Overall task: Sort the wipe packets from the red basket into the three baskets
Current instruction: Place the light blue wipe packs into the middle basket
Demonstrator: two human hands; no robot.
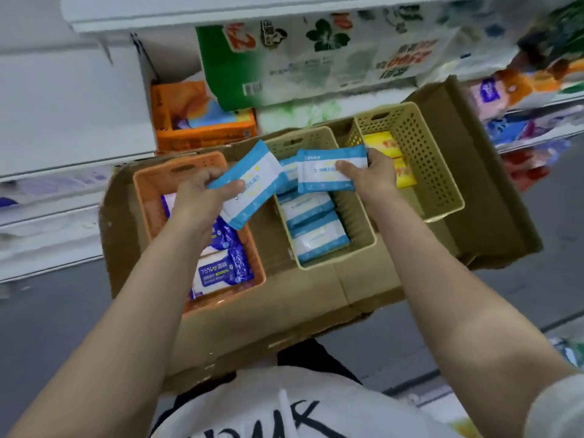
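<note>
Bright, even light from above, with soft shadows only. The shelves [47, 191] at nine o'clock and the printed packs [316, 52] at twelve smear and bend with wide-angle distortion. The centre stays fairly sharp, slightly soft.

1. We see a matt brown cardboard tray [316, 298] with rough, torn edges at the frame's centre.
2. The orange basket [148, 197] and two beige baskets [442, 172] look like smooth perforated plastic.
3. The blue-and-white packets [249, 184] (centre) are glossy plastic film.
4. White cloth shirt [284, 406], bottom.
</note>
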